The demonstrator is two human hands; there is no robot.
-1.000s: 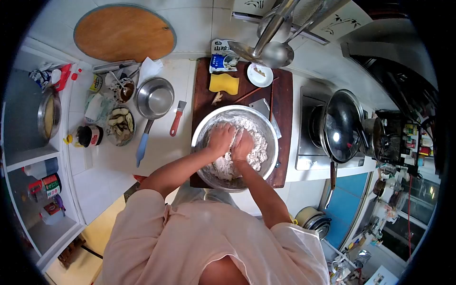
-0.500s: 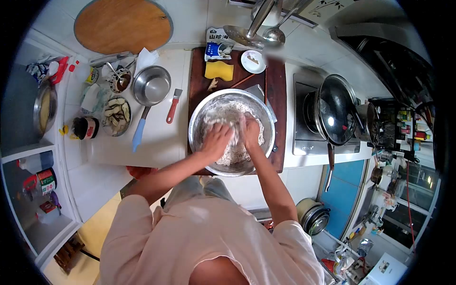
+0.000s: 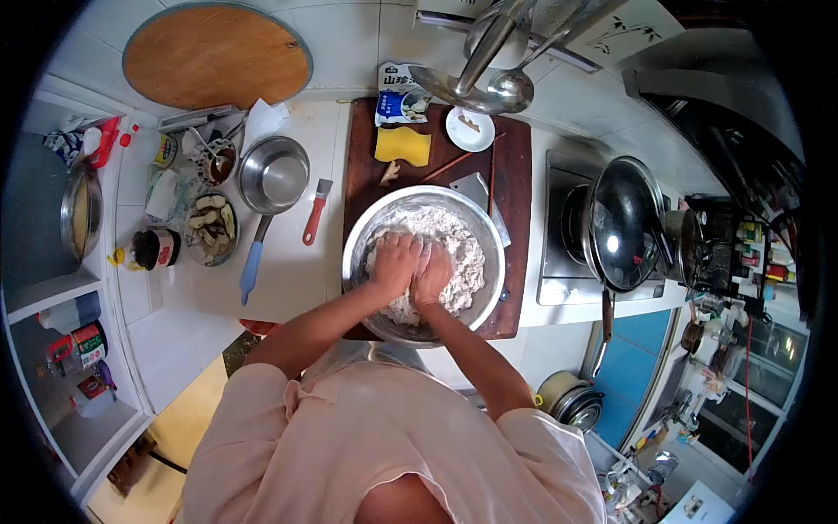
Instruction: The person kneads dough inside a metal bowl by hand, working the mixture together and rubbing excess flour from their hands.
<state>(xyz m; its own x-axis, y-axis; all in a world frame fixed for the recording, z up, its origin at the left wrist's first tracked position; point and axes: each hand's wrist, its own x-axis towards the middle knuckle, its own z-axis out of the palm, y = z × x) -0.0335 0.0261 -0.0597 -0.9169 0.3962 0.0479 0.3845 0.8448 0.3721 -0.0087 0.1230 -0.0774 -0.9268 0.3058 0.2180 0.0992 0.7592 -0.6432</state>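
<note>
A wide metal bowl (image 3: 494,278) stands on the dark wooden board (image 3: 515,201). Crumbly, pale floury dough (image 3: 464,262) fills much of its bottom. Inside the bowl, my left hand (image 3: 398,260) is pressed into the dough with its fingers curled. Close beside it, my right hand (image 3: 434,269) is also closed in the dough, fingers drawn together. Both hands touch dough; their fingertips are partly hidden in it. Behind the bowl's right rim, a cleaver blade (image 3: 478,194) lies partly covered.
On the board lie a yellow sponge (image 3: 402,147), a ginger piece (image 3: 390,172), a packet (image 3: 401,94), chopsticks and a white dish (image 3: 470,129). A saucepan (image 3: 274,175) and red-handled scraper (image 3: 316,212) are left; a lidded wok (image 3: 624,223) sits right; ladles (image 3: 511,89) hang above.
My hands lifted and spread slightly apart over the dough half a second ago; now they are close together and pressed into it. The whole view has also shifted a little.
</note>
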